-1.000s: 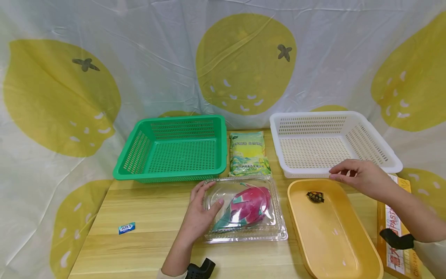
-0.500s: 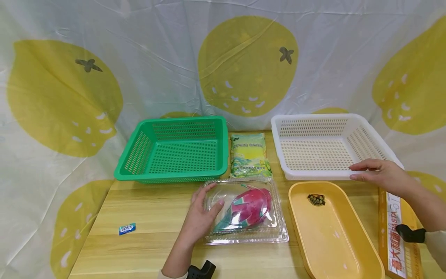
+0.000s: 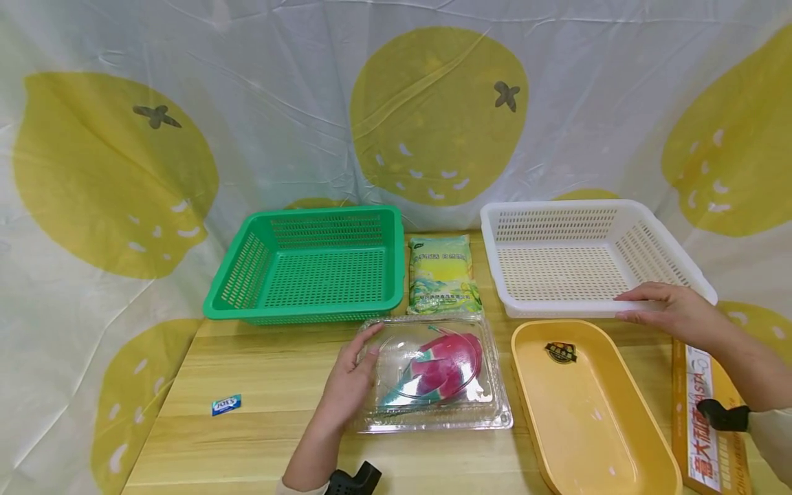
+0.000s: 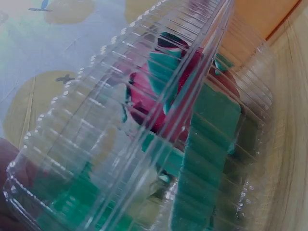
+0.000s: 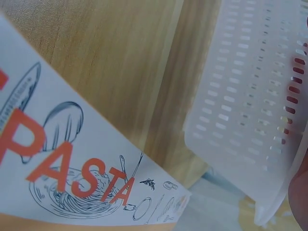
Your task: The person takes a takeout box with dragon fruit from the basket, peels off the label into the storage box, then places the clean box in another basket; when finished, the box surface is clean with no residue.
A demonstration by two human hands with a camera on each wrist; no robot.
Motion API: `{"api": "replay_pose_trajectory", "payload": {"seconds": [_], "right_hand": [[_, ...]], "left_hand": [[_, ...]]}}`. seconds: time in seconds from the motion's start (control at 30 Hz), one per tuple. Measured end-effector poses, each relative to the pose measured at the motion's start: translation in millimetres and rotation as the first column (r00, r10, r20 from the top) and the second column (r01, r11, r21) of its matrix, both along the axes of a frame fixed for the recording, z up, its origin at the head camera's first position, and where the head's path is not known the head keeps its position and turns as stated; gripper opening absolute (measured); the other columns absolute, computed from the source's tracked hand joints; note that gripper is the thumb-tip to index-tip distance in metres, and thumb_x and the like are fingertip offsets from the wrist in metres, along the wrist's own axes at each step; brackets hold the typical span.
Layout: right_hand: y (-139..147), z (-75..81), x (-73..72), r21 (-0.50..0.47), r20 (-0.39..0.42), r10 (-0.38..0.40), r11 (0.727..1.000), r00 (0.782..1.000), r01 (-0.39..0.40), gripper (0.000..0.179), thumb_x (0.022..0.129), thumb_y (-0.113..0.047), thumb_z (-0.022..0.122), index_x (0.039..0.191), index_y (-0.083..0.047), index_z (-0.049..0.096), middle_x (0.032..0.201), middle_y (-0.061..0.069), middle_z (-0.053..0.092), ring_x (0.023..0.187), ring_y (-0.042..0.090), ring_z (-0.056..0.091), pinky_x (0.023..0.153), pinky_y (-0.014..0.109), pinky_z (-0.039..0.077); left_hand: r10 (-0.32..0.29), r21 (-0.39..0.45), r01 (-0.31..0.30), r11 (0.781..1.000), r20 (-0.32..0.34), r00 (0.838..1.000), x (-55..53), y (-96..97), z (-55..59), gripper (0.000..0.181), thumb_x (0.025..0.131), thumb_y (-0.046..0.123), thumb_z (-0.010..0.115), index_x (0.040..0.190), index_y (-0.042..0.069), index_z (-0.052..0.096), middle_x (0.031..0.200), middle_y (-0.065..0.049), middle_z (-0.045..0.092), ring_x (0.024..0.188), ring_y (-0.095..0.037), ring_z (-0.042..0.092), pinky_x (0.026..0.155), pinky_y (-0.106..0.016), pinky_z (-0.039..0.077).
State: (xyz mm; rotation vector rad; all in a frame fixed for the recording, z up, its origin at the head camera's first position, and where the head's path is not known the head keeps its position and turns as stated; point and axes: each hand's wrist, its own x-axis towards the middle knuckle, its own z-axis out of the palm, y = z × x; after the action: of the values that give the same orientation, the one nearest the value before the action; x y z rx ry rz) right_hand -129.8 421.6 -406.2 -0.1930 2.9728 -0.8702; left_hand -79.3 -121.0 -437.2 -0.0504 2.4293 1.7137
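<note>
In the head view my left hand (image 3: 349,386) lies along the left edge of a clear plastic clamshell box (image 3: 433,419), fingers extended toward its back corner and thumb near the lid. Inside the box, under the lid, is a pink and green dragon fruit (image 3: 452,368); the left wrist view shows it through the ribbed wall. My right hand (image 3: 687,316) pinches the front rim of a white perforated basket (image 3: 557,309) near its right end. Through the slots in the right wrist view, reddish patches show behind the basket wall, with a digit (image 5: 299,197) at the rim.
A green basket (image 3: 334,315) stands at the back left, beside a yellow-green packet (image 3: 442,275). The yellow tray (image 3: 588,412) sits right of the clamshell box, and an orange pasta box (image 3: 702,419) lies beyond it. A small blue packet (image 3: 226,404) lies at left.
My right hand has moved right along the white basket's front and come onto its rim. My left thumb has drawn back left from over the clamshell lid toward the fingers.
</note>
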Motion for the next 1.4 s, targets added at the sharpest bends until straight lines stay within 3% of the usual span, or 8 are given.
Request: {"api": "replay_pose_trajectory", "payload": {"seconds": [0.07, 0.2, 0.37, 0.5, 0.63, 0.87, 1.23, 1.4], "right_hand": [[-0.4, 0.1, 0.2, 0.000, -0.005, 0.000, 1.000, 1.000, 0.000, 0.030, 0.089, -0.031, 0.080, 0.115, -0.015, 0.077, 0.102, -0.035, 0.059, 0.092, -0.015, 0.045, 0.071, 0.009, 0.039], [-2.0, -0.1, 0.9, -0.011, -0.010, -0.002, 1.000, 1.000, 0.002, 0.030, 0.089, -0.030, 0.080, 0.114, -0.014, 0.077, 0.101, -0.033, 0.061, 0.092, -0.014, 0.046, 0.071, 0.009, 0.040], [-3.1, -0.7, 0.9, -0.006, -0.013, -0.007, 1.000, 1.000, 0.007, 0.030, 0.088, -0.030, 0.081, 0.114, -0.015, 0.077, 0.101, -0.033, 0.061, 0.092, -0.015, 0.045, 0.071, 0.009, 0.038], [-2.9, -0.6, 0.6, -0.001, -0.020, -0.006, 1.000, 1.000, 0.006, 0.030, 0.088, -0.030, 0.081, 0.113, -0.015, 0.077, 0.101, -0.033, 0.061, 0.093, -0.018, 0.044, 0.072, 0.008, 0.037], [-2.3, -0.5, -0.2, 0.020, -0.027, -0.003, 1.000, 1.000, 0.004, 0.028, 0.088, -0.031, 0.081, 0.112, -0.017, 0.078, 0.102, -0.035, 0.061, 0.093, -0.020, 0.042, 0.073, 0.011, 0.037], [-2.4, -0.8, 0.0, 0.013, -0.048, 0.013, 1.000, 0.999, -0.012, 0.024, 0.087, -0.029, 0.082, 0.108, -0.018, 0.079, 0.101, -0.034, 0.062, 0.093, -0.020, 0.043, 0.074, 0.010, 0.037], [-1.3, -1.0, -1.5, 0.020, -0.046, 0.005, 1.000, 0.999, -0.004, 0.024, 0.087, -0.031, 0.082, 0.108, -0.018, 0.080, 0.101, -0.036, 0.061, 0.094, -0.022, 0.042, 0.074, 0.010, 0.037], [-1.9, -0.8, -1.8, 0.020, -0.045, 0.011, 1.000, 0.999, -0.010, 0.024, 0.087, -0.031, 0.082, 0.108, -0.018, 0.080, 0.101, -0.035, 0.061, 0.093, -0.022, 0.043, 0.074, 0.011, 0.037]], "left_hand": [[0.005, 0.012, -0.005, 1.000, 0.010, 1.000, 0.2, -0.6, 1.3, 0.038, 0.109, 0.024, 0.048, 0.145, 0.033, 0.055, 0.154, -0.021, 0.039, 0.119, -0.042, 0.052, 0.084, -0.048, 0.052], [0.001, 0.021, -0.001, 1.000, -0.002, 1.000, 2.5, -1.7, 2.7, 0.037, 0.109, 0.024, 0.048, 0.144, 0.030, 0.057, 0.154, -0.020, 0.039, 0.131, -0.045, 0.047, 0.096, -0.055, 0.049], [-0.004, 0.039, 0.005, 0.999, -0.021, 1.000, 5.2, -2.7, 4.5, 0.038, 0.108, 0.021, 0.048, 0.145, 0.027, 0.057, 0.155, -0.019, 0.039, 0.119, -0.047, 0.052, 0.093, -0.054, 0.050], [0.021, 0.086, -0.020, 0.996, -0.006, 1.000, 6.4, -4.0, 8.9, 0.039, 0.108, 0.019, 0.049, 0.144, 0.028, 0.058, 0.156, -0.019, 0.039, 0.116, -0.037, 0.057, 0.090, -0.049, 0.054], [0.040, 0.170, -0.045, 0.984, 0.033, 0.999, 7.3, -4.2, 18.6, 0.039, 0.108, 0.019, 0.049, 0.145, 0.030, 0.057, 0.158, -0.015, 0.037, 0.097, -0.027, 0.057, 0.063, -0.030, 0.056], [0.012, 0.250, -0.017, 0.968, 0.023, 1.000, 10.2, 0.1, 36.0, 0.040, 0.109, 0.017, 0.045, 0.148, 0.024, 0.054, 0.166, -0.014, 0.024, 0.136, -0.050, 0.046, 0.090, -0.053, 0.059], [-0.024, 0.318, 0.035, 0.947, -0.036, 0.999, 0.1, 21.9, 63.1, 0.040, 0.109, 0.018, 0.046, 0.148, 0.023, 0.054, 0.163, -0.010, 0.029, 0.139, -0.050, 0.043, 0.094, -0.058, 0.056], [-0.040, 0.284, 0.067, 0.957, -0.100, 0.994, -15.6, 40.5, 75.8, 0.040, 0.108, 0.018, 0.047, 0.146, 0.027, 0.056, 0.163, -0.007, 0.032, 0.152, -0.037, 0.028, 0.116, -0.063, 0.037]]}}
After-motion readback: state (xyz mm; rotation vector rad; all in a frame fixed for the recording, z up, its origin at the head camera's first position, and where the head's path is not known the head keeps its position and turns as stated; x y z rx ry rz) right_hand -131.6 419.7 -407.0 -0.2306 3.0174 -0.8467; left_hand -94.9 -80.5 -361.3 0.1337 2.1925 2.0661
